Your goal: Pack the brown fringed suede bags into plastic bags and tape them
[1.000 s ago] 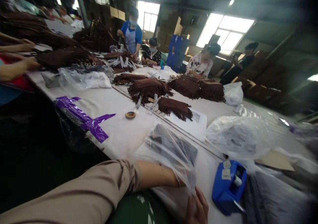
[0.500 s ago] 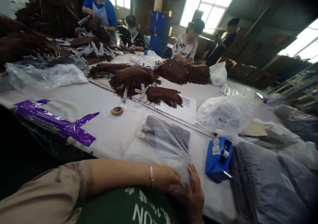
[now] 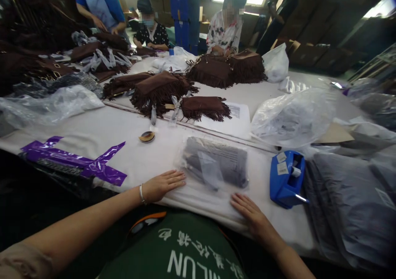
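Observation:
A clear plastic bag (image 3: 216,163) with a dark, flat folded item inside lies on the white table cover, its loose flap folded over the front. To its left, my left hand (image 3: 161,185) rests palm down on the table edge, fingers stretched out towards the bag. My right hand (image 3: 250,211) lies near the bag's lower right corner, fingers extended and nothing held. Right of the bag stands a blue tape dispenser (image 3: 286,180). A small round brown and black object (image 3: 147,136) sits behind my left hand.
Purple tape strips (image 3: 77,159) stick to the table's left edge. Brown fringed bags (image 3: 206,107) lie across the middle and back. Grey plastic-wrapped packs (image 3: 355,204) are stacked at right, with a clear bag of crumpled plastic (image 3: 291,118) behind. Several people work beyond the table.
My hands have parted: the left moved left and let go of the plastic, the right moved slightly right. The bag's flap is now folded over. The camera view has tilted down.

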`<move>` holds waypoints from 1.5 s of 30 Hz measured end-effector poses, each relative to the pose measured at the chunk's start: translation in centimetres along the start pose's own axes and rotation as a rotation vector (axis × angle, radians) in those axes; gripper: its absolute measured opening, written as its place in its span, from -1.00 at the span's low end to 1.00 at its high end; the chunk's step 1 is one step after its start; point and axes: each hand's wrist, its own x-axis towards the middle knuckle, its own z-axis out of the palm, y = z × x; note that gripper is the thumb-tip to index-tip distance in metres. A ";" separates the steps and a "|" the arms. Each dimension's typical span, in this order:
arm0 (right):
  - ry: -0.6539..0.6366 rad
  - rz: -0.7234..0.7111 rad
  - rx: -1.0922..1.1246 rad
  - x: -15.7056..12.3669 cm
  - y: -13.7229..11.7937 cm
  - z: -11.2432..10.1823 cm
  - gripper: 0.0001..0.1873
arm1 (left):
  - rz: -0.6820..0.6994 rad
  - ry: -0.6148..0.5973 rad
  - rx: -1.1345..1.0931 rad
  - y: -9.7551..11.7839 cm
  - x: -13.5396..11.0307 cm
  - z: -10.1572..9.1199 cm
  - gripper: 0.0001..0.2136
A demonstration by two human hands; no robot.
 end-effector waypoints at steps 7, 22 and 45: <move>-0.205 0.120 0.087 -0.2 -0.6 -4.5 -0.16 | 0.008 -0.194 -0.160 0.0 -1.0 -2.6 -0.21; 0.096 0.065 0.092 -0.7 1.9 0.3 -0.58 | -0.022 -0.048 -0.135 0.7 -4.3 -2.0 -0.35; 0.237 0.848 -0.018 4.0 -2.7 2.4 -0.45 | -0.978 0.408 0.117 -0.5 1.3 0.6 -0.66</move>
